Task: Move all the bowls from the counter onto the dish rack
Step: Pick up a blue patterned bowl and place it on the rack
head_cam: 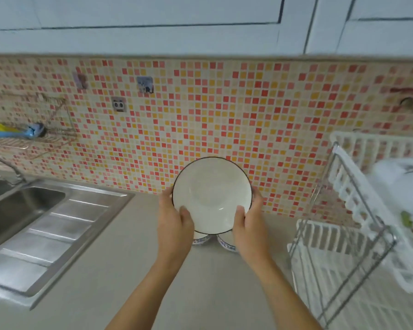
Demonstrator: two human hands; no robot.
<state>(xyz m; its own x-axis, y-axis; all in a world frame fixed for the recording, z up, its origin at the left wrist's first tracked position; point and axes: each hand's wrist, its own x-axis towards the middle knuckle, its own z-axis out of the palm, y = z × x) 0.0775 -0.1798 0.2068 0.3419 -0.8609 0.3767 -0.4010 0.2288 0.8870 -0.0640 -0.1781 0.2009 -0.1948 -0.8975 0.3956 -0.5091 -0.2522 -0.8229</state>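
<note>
Two bare forearms, entering from the bottom edge. No sleeves, cuffs or gloves anywhere along the visible length. Left hand (174, 225) bare: no ring, no watch, no band at the wrist. Right hand (249, 225) likewise bare, wrist unadorned. Thumbs short-nailed and apparently unpainted, though too blurred to be sure. Other fingers mostly hidden, only tips showing at the far side. Forearms slim, smooth, without visible marks, tattoos or plasters. Upper arms and anything worn above the elbow cut off by the frame.
</note>
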